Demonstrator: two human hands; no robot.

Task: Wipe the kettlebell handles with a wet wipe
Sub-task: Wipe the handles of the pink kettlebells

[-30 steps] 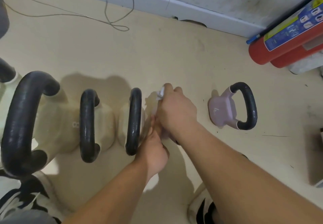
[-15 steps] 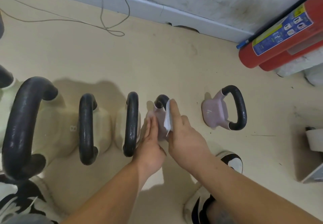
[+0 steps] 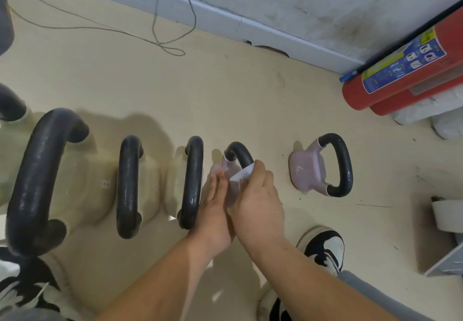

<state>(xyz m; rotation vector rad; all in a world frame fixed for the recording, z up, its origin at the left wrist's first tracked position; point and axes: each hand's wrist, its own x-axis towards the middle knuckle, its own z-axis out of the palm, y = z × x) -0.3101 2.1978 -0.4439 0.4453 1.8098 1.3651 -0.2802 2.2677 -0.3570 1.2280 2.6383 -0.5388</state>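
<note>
White wet wipe (image 3: pixel 241 173) is clamped by the curled fingers of the right hand (image 3: pixel 258 203) around the black handle (image 3: pixel 238 154) of the pink kettlebell (image 3: pixel 231 191) standing in the floor row, steadied by the straight-fingered left hand (image 3: pixel 213 210), so this handle seems partly wiped, while the other handles (image 3: pixel 193 183) cannot be judged.

Right hand (image 3: pixel 258 203) pinching white wet wipe (image 3: pixel 240 174) round black handle (image 3: pixel 238 154) of pink kettlebell (image 3: pixel 231 190), left hand (image 3: pixel 213 210) flat against its side

Beige floor (image 3: pixel 250 100), kettlebells (image 3: pixel 308 173), fire extinguisher (image 3: pixel 400 75), cable (image 3: pixel 160 42)
</note>
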